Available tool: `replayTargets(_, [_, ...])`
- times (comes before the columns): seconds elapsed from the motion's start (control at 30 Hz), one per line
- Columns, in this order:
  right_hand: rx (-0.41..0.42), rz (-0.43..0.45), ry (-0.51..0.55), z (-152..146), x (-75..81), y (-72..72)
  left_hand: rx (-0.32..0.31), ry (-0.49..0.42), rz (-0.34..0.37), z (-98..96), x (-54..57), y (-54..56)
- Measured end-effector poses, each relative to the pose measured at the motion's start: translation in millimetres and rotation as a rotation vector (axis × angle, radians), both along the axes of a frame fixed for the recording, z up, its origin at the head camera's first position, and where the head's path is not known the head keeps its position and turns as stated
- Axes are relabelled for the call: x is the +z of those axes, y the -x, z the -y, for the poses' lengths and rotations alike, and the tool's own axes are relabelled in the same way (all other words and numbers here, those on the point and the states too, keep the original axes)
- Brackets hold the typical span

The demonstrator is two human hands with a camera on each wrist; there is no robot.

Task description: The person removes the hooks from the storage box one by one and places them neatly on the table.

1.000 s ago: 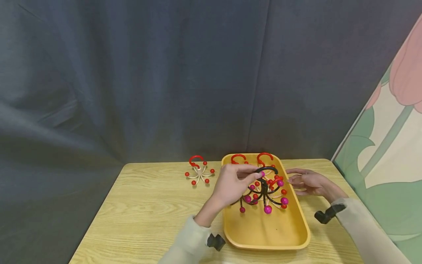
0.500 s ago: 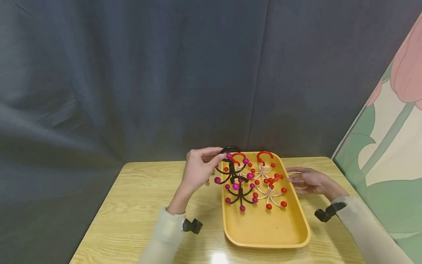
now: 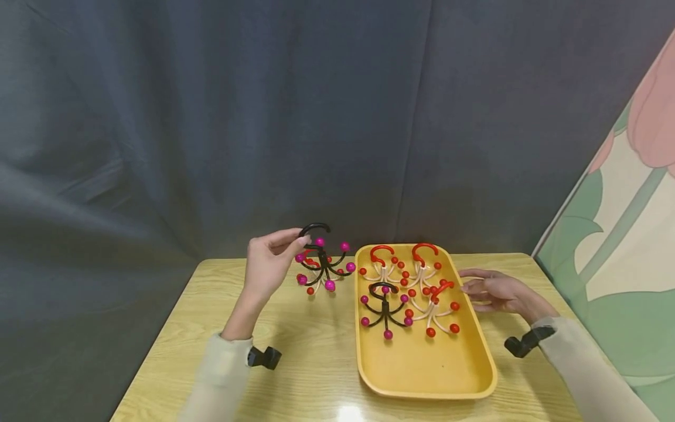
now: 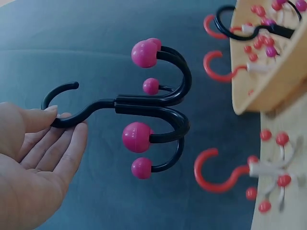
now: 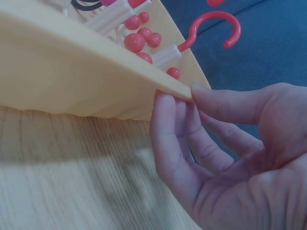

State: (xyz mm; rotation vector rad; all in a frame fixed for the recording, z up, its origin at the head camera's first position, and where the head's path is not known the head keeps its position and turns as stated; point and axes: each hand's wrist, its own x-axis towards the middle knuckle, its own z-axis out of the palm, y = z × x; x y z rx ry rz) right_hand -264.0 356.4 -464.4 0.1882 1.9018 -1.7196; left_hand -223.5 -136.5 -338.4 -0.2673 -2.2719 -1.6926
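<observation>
Left grip (image 3: 268, 261): engaged in a pinch, thumb set against the fingers. The sleeved left forearm (image 3: 211, 381) runs behind the left grip, sloping up to it. Right grip (image 3: 498, 292): located well to the right of the left grip, thumb opposing the fingers in a pinch. The sleeved right forearm (image 3: 596, 369) extends behind the right grip, angled outward.

From here it looks like a screened-off indoor corner for tabletop work; whether home, studio or classroom, I can't tell. A dark, creased cloth (image 3: 263, 117) hangs across twelve o'clock, a panel (image 3: 575, 281) with pink flowers (image 3: 654, 117) and green leaves (image 3: 630, 328) stands around three, a wood-grained table (image 3: 311, 351) at six.
</observation>
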Motion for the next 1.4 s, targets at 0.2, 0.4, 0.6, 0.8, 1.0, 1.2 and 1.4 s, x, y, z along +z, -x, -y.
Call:
replayTargets(0.2, [-0.005, 0.001, 0.007, -2, -1.2, -0.1, 0.061, 0.017, 0.006, 27.7, -10.3, 5.0])
replayTargets(0.4, [-0.012, 0.007, -0.006, -4, -1.6, -0.6, 0.09, 0.006, 0.054, 53.6, -25.0, 11.2])
replayTargets(0.6, [-0.005, -0.002, -0.006, -2, 1.1, -0.4, 0.121, 0.06, 0.105, 74.0, -35.1, 17.5])
replayTargets(0.8, [-0.005, -0.004, -0.001, -2, -1.4, 0.2, 0.139, 0.089, 0.125, 87.2, -44.0, 22.2])
replayTargets(1.0, [-0.007, -0.002, -0.004, -3, -1.0, -1.1, 0.148, 0.066, 0.139, 96.2, -63.1, 37.2])
replayTargets(1.2, [-0.023, 0.002, -0.014, -4, -0.1, -1.1, 0.153, 0.029, 0.203, 101.8, -81.0, 53.6])
replayTargets(1.4, [-0.029, 0.0, -0.018, -2, -1.4, -1.2, 0.143, -0.04, 0.285, 109.9, -99.9, 67.7])
